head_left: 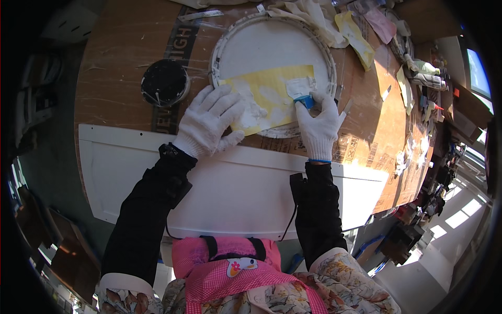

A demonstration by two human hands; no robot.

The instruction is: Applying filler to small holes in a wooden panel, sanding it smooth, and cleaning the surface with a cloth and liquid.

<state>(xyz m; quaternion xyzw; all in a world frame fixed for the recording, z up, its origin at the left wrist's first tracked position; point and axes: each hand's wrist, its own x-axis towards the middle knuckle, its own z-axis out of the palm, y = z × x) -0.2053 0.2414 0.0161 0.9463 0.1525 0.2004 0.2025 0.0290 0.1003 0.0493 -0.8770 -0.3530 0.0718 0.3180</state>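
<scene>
Head: knit-gloved right fingers point(329, 105) pinch blue block point(304, 101).

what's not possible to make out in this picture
- Head view: the full shape of the blue tool, partly covered by the right hand.
- Head view: the lower part of the round white disc, under the yellow sheet.
- Head view: the contents of the black pot, too dark.

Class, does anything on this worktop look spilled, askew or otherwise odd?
Yes, it looks messy: the yellow sheet lies slanted on the round white disc, with uneven white patches across it. The disc's rim has dark stains, and the black container is streaked with white. Whether any is accidental, I cannot tell.
</scene>
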